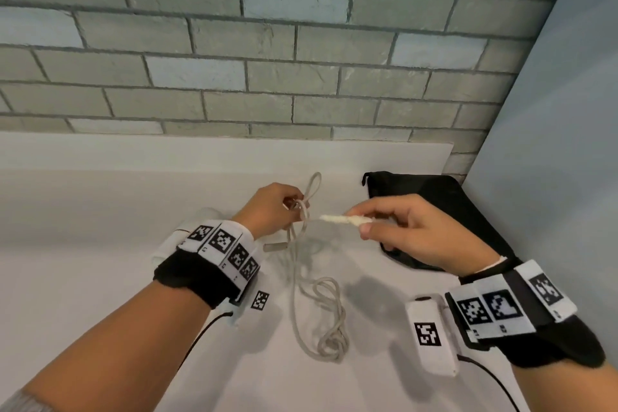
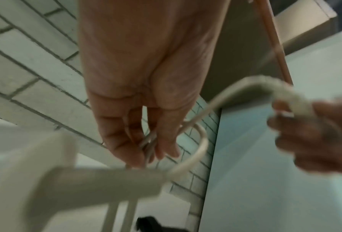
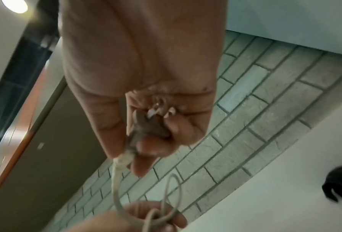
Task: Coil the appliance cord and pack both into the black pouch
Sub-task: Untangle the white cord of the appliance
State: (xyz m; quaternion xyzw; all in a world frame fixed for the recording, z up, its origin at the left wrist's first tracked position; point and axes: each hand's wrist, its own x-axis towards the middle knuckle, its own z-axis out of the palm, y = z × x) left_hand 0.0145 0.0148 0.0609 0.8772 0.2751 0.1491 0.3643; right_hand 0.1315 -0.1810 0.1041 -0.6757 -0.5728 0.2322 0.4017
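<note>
Pinching with thumb and fingertips, the left hand [image 1: 272,207] holds a small loop of the pale grey cord [image 1: 302,278] above the white table [image 1: 100,244]. One bend of the loop stands up behind the fingers. The right hand [image 1: 411,231] pinches the thick end piece of the same cord between thumb and index finger, with the other fingers curled; a short piece runs between the two hands. From the left hand the cord hangs down and lies on the table in loose, tangled curls between the two forearms. A white appliance [image 1: 200,221] lies under the left wrist, mostly hidden by it. The black pouch [image 1: 444,197] lies flat on the table behind the right hand, near the corner of the grey brick wall [image 1: 267,43]. Both wrists wear black bands with square black-and-white code markers; no readable words show on them.
</note>
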